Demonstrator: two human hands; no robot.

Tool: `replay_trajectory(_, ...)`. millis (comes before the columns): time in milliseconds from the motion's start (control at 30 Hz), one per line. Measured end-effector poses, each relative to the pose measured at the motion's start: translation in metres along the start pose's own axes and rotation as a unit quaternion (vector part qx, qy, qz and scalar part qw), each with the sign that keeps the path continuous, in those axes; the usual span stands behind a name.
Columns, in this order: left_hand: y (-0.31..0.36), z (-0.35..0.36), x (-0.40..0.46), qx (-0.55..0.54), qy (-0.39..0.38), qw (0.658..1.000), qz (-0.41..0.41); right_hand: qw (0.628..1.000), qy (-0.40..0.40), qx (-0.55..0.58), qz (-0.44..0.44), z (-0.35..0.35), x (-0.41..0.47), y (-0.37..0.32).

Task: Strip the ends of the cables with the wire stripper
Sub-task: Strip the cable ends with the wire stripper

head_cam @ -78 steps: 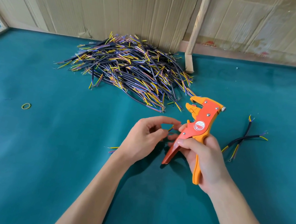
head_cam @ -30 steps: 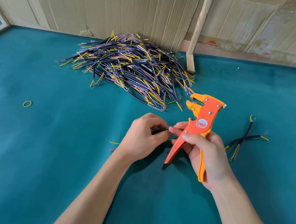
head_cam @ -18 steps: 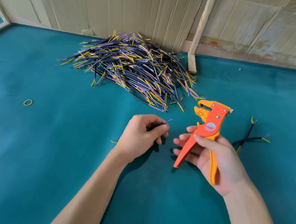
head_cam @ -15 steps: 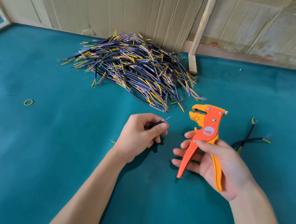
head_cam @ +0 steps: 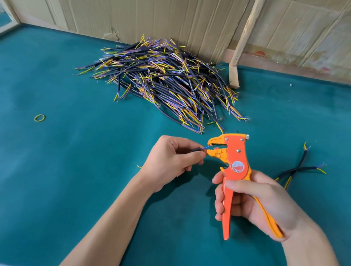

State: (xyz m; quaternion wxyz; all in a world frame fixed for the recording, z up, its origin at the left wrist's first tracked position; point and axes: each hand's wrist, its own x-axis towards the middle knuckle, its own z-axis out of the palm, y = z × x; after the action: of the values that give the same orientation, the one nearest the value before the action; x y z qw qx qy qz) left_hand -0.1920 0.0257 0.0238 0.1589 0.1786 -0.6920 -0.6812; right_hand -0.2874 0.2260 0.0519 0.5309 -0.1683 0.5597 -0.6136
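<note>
The left hand (head_cam: 170, 160) pinches a cable (head_cam: 196, 150), feeding its blue core into the wire stripper (head_cam: 231, 164), whose handles the right hand (head_cam: 257, 199) grips, unsqueezed. Next, probably, a firm squeeze. The unstripped pile (head_cam: 165, 82) lies beyond the stripper.

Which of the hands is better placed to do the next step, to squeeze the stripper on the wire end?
The right hand, probably. It already grips both handles of the wire stripper, and the handles are spread. The left hand pinches the cable, whose blue wire end is at the open jaws.
</note>
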Motion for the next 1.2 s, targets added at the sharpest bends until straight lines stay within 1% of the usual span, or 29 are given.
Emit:
replay_trajectory(300, -0.001, 0.0, 0.0, 0.062, -0.013, 0.998, 0.015, 1.0, 0.021, -0.013, 0.011, 0.005, -0.003, -0.004)
replay_trajectory(600, 0.0, 0.001, -0.001, 0.094, -0.009, 0.995, 0.024, 0.999, 0.042, -0.026, 0.016, 0.008, -0.006, -0.004)
replay_trajectory(1200, -0.002, 0.001, -0.002, 0.076, 0.002, 0.997, 0.025, 0.997, 0.065, -0.038, 0.001, 0.013, -0.006, -0.002)
